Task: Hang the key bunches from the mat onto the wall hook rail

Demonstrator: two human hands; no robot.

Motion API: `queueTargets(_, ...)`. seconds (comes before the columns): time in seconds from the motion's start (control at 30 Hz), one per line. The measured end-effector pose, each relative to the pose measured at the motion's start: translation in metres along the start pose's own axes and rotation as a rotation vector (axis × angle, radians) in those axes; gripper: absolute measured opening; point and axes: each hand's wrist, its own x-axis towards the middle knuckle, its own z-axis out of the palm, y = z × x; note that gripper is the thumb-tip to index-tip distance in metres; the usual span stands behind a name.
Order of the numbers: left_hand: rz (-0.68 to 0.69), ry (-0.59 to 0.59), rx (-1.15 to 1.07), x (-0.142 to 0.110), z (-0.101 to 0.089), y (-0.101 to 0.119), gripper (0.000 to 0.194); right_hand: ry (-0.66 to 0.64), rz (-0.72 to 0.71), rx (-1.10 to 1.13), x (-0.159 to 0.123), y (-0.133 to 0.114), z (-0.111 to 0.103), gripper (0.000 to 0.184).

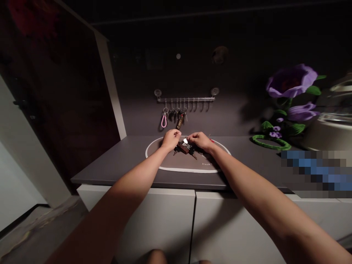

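Note:
Both my arms reach forward over a dark countertop (115, 161). My left hand (170, 139) and my right hand (200, 140) meet over an oval grey mat (209, 167) with a white rim. Their fingers are curled and pinched on a bunch of keys (186, 147) with a dark brown fob and a small shiny piece between the fingertips. The bunch rests partly on the mat. On the wall behind hangs a clear hook rail (184, 99), carrying a pink loop keyring (164, 120) and a few more keys with a brown tag (179, 120).
Purple artificial flowers (291, 82) with green leaves stand at the right on the counter. A metallic vessel (334, 117) sits at the far right. White cabinet doors (165, 220) are below the counter. A dark door (55, 91) is at left.

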Motion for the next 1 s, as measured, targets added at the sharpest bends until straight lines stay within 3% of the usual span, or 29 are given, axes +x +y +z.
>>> queueTargets(0.27, 0.005, -0.050, 0.028, -0.002, -0.001, 0.003, 0.016, 0.001, 0.019, 0.175, 0.001, -0.001, -0.001, 0.018)
queueTargets(1.0, 0.032, -0.073, -0.049, 0.001, 0.001, 0.001, 0.019, 0.017, -0.058, 0.401, -0.001, -0.012, -0.001, 0.022)
